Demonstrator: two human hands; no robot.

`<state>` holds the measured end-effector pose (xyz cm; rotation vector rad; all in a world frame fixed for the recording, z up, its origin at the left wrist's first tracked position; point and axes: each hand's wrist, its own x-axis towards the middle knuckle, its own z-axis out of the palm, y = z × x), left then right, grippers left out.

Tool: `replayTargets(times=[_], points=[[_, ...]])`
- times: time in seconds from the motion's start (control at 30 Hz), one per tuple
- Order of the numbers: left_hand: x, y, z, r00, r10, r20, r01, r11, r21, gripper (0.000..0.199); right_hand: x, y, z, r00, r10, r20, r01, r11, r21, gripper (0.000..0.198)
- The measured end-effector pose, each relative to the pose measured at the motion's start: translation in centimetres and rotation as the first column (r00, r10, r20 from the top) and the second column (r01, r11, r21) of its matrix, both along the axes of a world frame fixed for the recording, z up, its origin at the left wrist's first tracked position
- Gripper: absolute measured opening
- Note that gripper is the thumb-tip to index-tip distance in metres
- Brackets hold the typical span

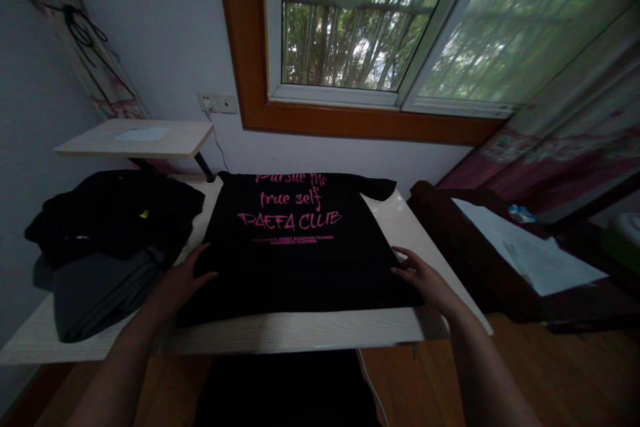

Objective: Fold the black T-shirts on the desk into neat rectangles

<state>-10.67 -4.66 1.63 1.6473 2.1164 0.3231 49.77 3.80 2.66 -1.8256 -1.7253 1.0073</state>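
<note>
A black T-shirt [300, 273] with pink lettering lies spread flat on the pale wooden desk [280, 335], its hem towards me. One sleeve sticks out at the far right. At the shirt's left edge rests my left hand [186, 278], thumb and fingers apart on the cloth. My right hand [420, 272] is at the opposite edge, its fingers spread and touching or just over the fabric. Neither hand shows a grip on the cloth.
Left of the shirt sits a heap of black clothes [125, 207] with a folded dark grey garment [105, 287]. Behind it stands a raised shelf [135, 137] with a paper on top. Papers [530, 253] lie on dark furniture at right. A white cable [373, 387] hangs below the desk.
</note>
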Motion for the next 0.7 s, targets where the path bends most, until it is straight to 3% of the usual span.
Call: replayTargets(times=[0.23,0.4,0.53,0.7], points=[[-3.3,-1.5,-0.3,0.952,-0.112,0.286,0.101,0.993,0.053,0.090,1.5,-0.5,-0.4,0.996,0.044,0.078,-0.046,0.999,0.026,0.065],[-3.3,-2.0,0.5,0.941,-0.141,0.309,0.133,0.990,0.047,0.094,0.9,-0.3,0.1,0.984,0.072,0.161,-0.076,0.997,0.018,0.069],[-3.4,-2.9,1.3,0.926,-0.150,0.347,0.178,0.983,-0.051,0.100,0.5,0.0,0.3,0.978,0.117,0.171,-0.112,0.993,-0.036,0.074],[-4.0,-4.0,2.9,0.947,-0.139,0.291,0.193,0.967,-0.167,0.085,1.6,-0.1,0.2,0.978,0.177,0.115,-0.163,0.979,-0.123,0.073]])
